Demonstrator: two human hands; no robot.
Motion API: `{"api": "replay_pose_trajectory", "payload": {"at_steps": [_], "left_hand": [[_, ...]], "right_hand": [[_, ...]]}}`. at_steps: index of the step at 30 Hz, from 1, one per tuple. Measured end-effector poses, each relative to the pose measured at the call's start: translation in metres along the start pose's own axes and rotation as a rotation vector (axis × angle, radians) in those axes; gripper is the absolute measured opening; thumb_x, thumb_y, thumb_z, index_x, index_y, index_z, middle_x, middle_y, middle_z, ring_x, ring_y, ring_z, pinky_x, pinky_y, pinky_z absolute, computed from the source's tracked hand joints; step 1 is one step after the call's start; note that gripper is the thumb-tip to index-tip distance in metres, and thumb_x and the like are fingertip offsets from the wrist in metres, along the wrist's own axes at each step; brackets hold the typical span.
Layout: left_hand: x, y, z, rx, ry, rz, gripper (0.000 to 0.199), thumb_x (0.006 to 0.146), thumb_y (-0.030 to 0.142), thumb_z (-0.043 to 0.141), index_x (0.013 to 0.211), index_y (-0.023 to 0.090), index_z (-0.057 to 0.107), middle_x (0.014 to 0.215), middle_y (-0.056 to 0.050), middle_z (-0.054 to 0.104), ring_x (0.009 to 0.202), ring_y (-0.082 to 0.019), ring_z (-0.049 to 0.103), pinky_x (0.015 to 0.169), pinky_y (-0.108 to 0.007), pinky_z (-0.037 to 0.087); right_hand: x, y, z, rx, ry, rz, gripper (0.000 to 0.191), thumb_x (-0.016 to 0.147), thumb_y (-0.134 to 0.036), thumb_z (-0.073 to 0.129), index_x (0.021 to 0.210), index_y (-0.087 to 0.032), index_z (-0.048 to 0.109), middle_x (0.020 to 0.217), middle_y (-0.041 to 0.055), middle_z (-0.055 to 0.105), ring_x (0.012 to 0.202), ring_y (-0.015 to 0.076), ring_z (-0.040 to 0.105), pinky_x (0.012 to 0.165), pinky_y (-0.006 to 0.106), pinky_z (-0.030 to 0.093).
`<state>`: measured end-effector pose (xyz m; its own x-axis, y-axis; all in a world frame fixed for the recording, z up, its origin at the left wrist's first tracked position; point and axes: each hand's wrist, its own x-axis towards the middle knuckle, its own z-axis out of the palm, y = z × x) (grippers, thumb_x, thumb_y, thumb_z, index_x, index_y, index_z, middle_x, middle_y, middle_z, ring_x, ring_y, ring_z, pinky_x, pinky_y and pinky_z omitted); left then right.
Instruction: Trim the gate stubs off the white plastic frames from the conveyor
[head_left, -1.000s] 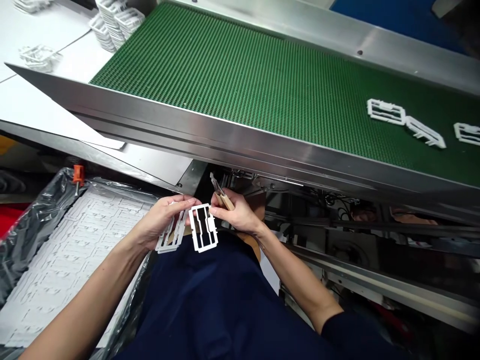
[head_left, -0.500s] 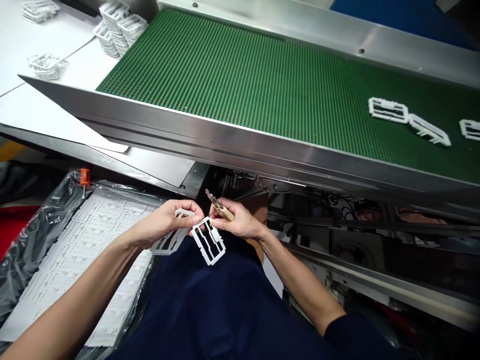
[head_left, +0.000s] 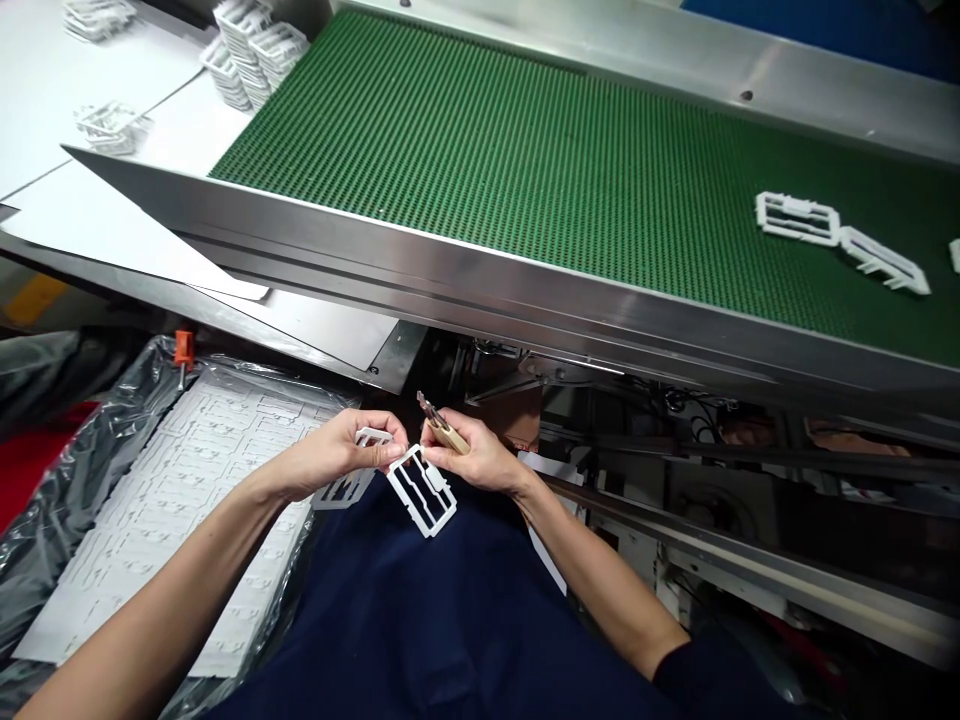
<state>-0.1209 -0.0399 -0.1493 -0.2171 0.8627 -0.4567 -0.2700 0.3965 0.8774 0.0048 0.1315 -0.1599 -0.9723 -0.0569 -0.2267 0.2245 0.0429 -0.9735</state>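
As the white plastic frame (head_left: 443, 523) swings aslant, your left hand (head_left: 337, 455) grips a second frame (head_left: 334, 492), your right hand (head_left: 480, 455) clamps wood-handled nippers (head_left: 450, 436), just apart, under the green conveyor belt (head_left: 480, 180).

Dark navy top (head_left: 420, 620), right sleeve (head_left: 709, 680) ending near the elbow, right forearm (head_left: 600, 590) and right hand (head_left: 480, 450) bare
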Motion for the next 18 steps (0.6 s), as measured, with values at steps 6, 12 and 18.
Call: {"api": "replay_pose_trajectory", "payload": {"at_steps": [6,12,18], "left_hand": [[-0.005,0.001,0.008,0.065,0.04,0.136,0.018,0.08,0.034,0.058,0.071,0.018,0.058,0.083,-0.005,0.058,0.079,-0.02,0.053,0.073,-0.027,0.041],[-0.018,0.001,0.021,0.133,0.043,0.236,0.017,0.086,0.03,0.05,0.075,0.018,0.056,0.089,-0.007,0.06,0.084,-0.022,0.055,0.077,-0.03,0.042],[-0.027,0.005,0.023,0.31,0.055,0.234,0.018,0.09,0.03,0.044,0.078,0.019,0.052,0.088,-0.004,0.058,0.08,-0.018,0.054,0.073,-0.027,0.041]], "right_hand": [[-0.002,0.003,0.005,0.031,-0.008,0.008,0.016,0.078,-0.029,0.058,0.085,-0.017,0.05,0.076,-0.0016,0.048,0.067,0.0095,0.043,0.063,0.022,0.037],[-0.01,0.001,0.017,0.115,0.0,0.015,0.02,0.076,-0.031,0.06,0.085,-0.017,0.049,0.076,-0.0019,0.047,0.066,0.009,0.043,0.062,0.021,0.038],[-0.029,-0.022,0.004,-0.268,0.046,0.058,0.013,0.079,-0.023,0.054,0.092,-0.019,0.051,0.083,-0.0005,0.055,0.072,0.011,0.051,0.068,0.023,0.04]]}}
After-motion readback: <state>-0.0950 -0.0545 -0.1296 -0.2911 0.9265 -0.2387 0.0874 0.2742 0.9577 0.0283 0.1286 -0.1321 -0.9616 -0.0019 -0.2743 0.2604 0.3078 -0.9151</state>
